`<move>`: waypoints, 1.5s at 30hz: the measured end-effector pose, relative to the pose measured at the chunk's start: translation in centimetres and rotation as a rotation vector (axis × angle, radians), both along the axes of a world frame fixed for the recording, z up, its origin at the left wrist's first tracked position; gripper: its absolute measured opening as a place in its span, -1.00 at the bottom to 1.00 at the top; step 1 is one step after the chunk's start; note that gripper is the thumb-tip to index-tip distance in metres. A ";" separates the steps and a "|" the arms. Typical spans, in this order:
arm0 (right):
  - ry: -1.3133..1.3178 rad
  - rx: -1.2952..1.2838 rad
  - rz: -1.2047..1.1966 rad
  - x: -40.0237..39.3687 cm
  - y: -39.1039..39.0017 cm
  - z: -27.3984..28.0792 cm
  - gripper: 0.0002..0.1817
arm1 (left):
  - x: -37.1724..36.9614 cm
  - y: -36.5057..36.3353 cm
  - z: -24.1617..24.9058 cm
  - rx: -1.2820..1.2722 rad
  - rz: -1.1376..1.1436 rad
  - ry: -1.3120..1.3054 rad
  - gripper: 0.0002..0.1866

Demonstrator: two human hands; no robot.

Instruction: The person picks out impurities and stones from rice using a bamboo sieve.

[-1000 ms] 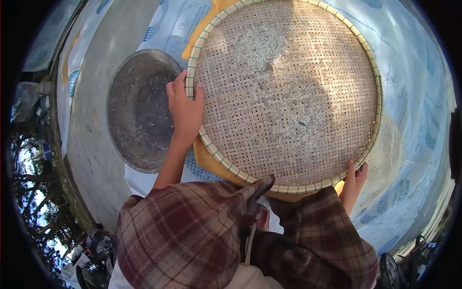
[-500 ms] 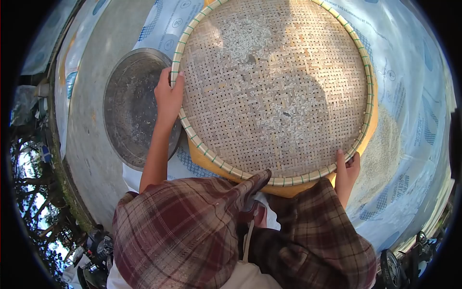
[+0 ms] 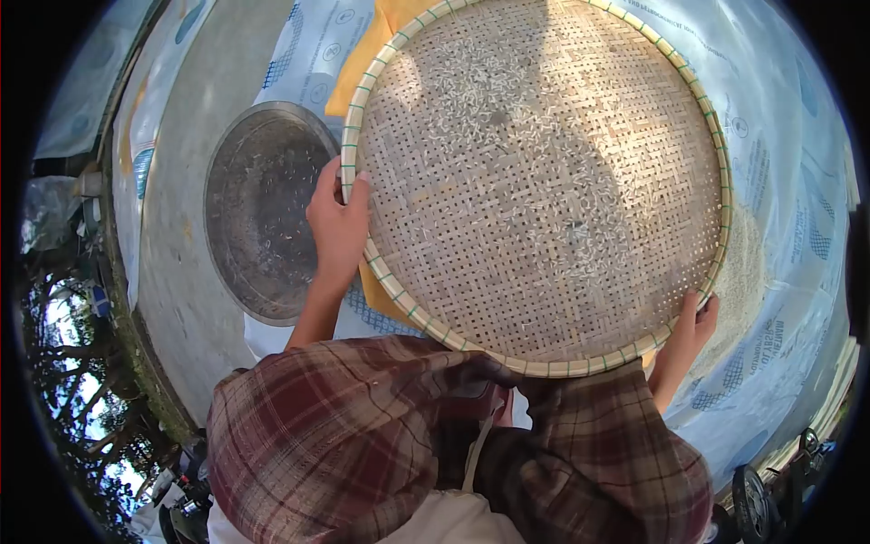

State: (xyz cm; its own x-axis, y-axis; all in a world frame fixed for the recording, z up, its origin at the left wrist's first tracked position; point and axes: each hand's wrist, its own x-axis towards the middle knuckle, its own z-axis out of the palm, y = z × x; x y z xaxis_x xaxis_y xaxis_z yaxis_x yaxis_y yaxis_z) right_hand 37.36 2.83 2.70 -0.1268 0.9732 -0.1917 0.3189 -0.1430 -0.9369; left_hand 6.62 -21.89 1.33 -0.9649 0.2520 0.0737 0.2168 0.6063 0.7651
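A large round woven bamboo winnowing tray (image 3: 435,281) spreads out before me, its pale rim bound with green ties. My left hand (image 3: 340,213) grips the rim on the left side, thumb on top and fingers beneath. At the lower right, my right hand (image 3: 696,325) pinches the rim in the same way. Pale rice-like grains (image 3: 476,86) lie scattered over the weave, thickest near the far left and right of the middle. A small dark speck rests among them.
To the left stands a round metal basin (image 3: 227,263) with a few grains inside. Yellow material (image 3: 352,77) shows beneath the tray. Printed plastic sheeting (image 3: 788,299) covers the ground, with a heap of pale grain (image 3: 745,272) on the right. Motorbike parts (image 3: 752,503) appear lower right.
Both hands have carried the tray to the right and a little towards me. The grains on it have spread more widely. More yellow material shows at the upper left.
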 end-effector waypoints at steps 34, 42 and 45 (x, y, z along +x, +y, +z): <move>-0.131 -0.129 0.234 -2.2 -2.1 2.7 -0.77 | -2.3 0.1 0.6 0.060 0.050 -0.052 -0.65; -0.122 -0.103 0.081 0.9 0.1 2.1 -0.63 | 0.1 2.5 0.6 0.068 -0.054 -0.073 -0.63; -0.203 -0.069 0.204 -2.7 -3.2 1.6 -0.61 | -2.0 0.4 -0.4 0.103 0.051 -0.043 -0.63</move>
